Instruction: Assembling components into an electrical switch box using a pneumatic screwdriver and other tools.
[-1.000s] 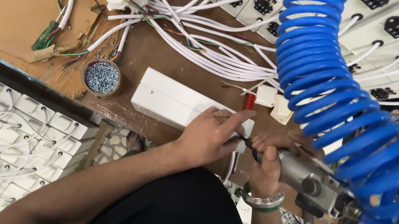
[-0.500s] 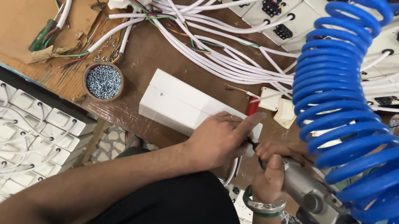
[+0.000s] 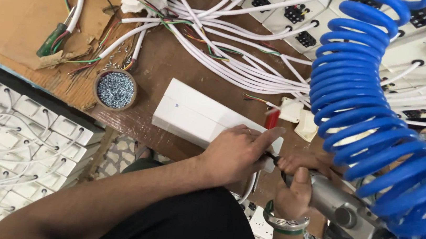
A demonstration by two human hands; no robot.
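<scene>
a long white rectangular box (image 3: 200,115) lies flat on the brown wooden tabletop at the centre of the frame, its length running from upper left down to lower right, its smooth face up with one tiny dark dot near the upper end; its lower right end is hidden under a hand. just right of that end, at lower right of the frame, a grey metal air screwdriver (image 3: 338,204) lies tilted, its thin dark tip pointing up-left at the box's end, its rear joined to a blue coiled hose (image 3: 362,109).
</scene>
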